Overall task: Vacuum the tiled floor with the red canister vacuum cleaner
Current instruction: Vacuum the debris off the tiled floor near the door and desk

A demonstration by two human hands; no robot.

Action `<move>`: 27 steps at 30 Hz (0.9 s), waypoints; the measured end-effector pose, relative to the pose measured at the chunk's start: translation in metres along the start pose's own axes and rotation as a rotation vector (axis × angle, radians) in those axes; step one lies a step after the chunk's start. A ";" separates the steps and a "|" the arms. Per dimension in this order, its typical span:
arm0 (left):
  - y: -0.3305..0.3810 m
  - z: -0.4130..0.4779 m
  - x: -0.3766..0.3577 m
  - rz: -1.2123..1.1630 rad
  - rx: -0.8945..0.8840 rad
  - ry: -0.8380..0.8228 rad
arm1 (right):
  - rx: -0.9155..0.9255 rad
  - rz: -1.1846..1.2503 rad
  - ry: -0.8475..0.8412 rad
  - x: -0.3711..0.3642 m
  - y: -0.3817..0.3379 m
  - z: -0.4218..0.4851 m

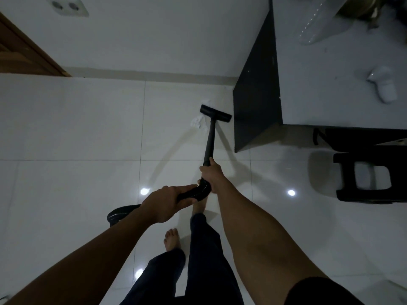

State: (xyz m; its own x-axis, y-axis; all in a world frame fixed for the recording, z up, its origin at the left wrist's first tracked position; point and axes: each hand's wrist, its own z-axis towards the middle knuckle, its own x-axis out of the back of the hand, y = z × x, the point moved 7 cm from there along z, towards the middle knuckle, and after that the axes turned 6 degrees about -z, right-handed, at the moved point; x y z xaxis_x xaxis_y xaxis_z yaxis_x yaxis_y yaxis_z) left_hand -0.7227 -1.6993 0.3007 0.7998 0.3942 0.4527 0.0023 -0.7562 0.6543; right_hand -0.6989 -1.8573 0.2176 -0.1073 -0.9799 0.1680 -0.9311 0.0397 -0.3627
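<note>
**While both hands clamp the vacuum, its nozzle sits at white debris**

Although the room is dim, the vacuum cleaner's visible parts read clearly. Its black floor nozzle (215, 113) lies flat on the glossy white tiled floor (77, 128). It is just beside the lower corner of a dark cabinet panel (257, 95) and touches a patch of white crumbly debris (200, 124) on its left. From the nozzle a black wand tube (209, 139) slants back toward the person.

The right hand (211, 175) grips the top of that tube, fingers curled tight round it and thumb lying along the shaft. The left hand (167, 203) holds the black ribbed hose (199, 192) just behind the bend, fingers wrapped over the top and thumb underneath. The hose runs beneath the left forearm and loops onto the floor at the left. Bare feet (172, 238) stand on the tiles below the hands.

A white desk top (330, 73) caps the cabinet panel, and a black plastic stool (363, 177) stands on the floor beside it. A double wall socket (70, 6) and a brown wooden door (22, 51) show at upper left.
</note>
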 end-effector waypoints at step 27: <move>0.044 0.148 0.033 -0.303 0.136 -0.056 | 0.078 -0.449 0.106 0.065 -0.134 0.100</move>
State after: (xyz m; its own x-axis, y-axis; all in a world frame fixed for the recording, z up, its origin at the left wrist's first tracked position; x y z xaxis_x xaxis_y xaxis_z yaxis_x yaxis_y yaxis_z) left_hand -0.6072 -1.7968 0.2546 0.7824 0.5850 0.2135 0.3218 -0.6734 0.6656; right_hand -0.5459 -1.9460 0.1855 0.2612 -0.8715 0.4150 -0.8652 -0.4020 -0.2997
